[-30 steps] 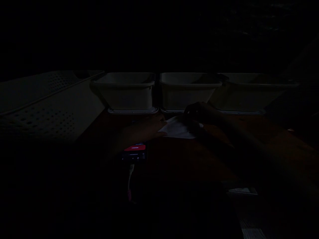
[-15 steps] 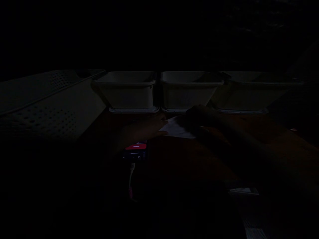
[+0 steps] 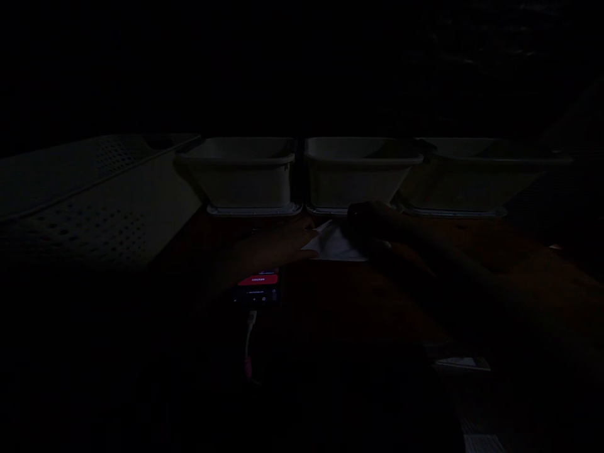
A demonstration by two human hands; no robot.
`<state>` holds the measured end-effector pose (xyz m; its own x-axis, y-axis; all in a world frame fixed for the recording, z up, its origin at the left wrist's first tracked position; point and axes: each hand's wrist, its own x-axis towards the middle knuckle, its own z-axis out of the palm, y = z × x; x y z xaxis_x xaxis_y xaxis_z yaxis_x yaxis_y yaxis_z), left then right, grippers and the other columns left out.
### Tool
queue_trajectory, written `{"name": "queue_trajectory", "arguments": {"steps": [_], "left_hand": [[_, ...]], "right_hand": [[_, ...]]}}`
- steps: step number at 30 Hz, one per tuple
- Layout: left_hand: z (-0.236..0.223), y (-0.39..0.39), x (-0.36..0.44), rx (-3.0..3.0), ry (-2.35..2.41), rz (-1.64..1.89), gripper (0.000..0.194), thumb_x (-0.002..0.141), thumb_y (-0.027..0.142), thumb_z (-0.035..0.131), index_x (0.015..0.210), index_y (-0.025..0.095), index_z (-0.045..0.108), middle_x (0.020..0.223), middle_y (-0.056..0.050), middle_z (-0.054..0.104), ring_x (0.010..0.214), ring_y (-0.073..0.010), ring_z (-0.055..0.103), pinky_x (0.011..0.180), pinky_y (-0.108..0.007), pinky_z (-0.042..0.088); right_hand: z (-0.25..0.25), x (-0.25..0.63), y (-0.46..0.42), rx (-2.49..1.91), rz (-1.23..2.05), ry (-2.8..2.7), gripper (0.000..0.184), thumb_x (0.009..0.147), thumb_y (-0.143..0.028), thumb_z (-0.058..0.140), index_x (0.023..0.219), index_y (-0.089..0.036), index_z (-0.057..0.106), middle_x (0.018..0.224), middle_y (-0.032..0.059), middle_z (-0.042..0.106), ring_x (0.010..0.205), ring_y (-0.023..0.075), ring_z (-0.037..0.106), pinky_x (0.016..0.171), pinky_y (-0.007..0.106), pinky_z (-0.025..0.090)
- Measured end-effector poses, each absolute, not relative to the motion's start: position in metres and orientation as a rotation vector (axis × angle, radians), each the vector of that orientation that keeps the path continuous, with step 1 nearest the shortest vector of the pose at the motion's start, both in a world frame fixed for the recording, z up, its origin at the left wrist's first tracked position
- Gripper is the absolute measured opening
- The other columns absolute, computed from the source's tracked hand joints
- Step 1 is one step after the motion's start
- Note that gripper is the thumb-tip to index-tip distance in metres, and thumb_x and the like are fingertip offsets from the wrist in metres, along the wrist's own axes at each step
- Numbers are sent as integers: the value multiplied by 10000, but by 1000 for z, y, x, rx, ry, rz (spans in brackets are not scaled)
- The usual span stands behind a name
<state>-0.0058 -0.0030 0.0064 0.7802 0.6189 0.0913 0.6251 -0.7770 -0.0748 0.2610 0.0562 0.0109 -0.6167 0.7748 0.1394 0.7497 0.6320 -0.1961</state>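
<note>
Thin, white, creased sheet (image 3: pixel 337 244) in a very dark room

The room is almost black, and the dark reddish-brown surface (image 3: pixel 330 296) shows only weakly. Along its far edge stand three pale rectangular tubs (image 3: pixel 363 182); at its left edge is a pale basket with small holes (image 3: pixel 153 195). A dark phone with a lit red panel (image 3: pixel 257 293), joined to a white cable (image 3: pixel 248 336), lies left of the middle. The sheet is near the far edge, before the middle tub. The left hand (image 3: pixel 285 242) comes from the left and touches the sheet, thumb and fingers apart; the right hand (image 3: pixel 377 218) is over its right part, fingers bent. For both I cannot tell whether the grip is closed.
</note>
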Motion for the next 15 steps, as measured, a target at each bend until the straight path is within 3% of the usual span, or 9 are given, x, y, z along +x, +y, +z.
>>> {"name": "queue_trajectory", "arguments": {"steps": [8,15], "left_hand": [[1,1,-10,-2868,-970,-120,414,1043,338,590,1418,166,554,1629,-144,384,1507,-265,367,1200,-395,346],[-1,2,-12,-2842,-969,-119,417,1045,354,588,1422,179,556,1610,-127,411,1502,-266,370,1174,-375,360]], "right_hand": [[19,257,54,-1446,111,-2695,259,893,-140,559,1012,-157,788,973,88,787,791,160,698,672,219,452],[19,267,61,-1415,37,-2778,223,892,-160,554,902,-165,776,915,66,791,738,141,682,618,199,416]]}}
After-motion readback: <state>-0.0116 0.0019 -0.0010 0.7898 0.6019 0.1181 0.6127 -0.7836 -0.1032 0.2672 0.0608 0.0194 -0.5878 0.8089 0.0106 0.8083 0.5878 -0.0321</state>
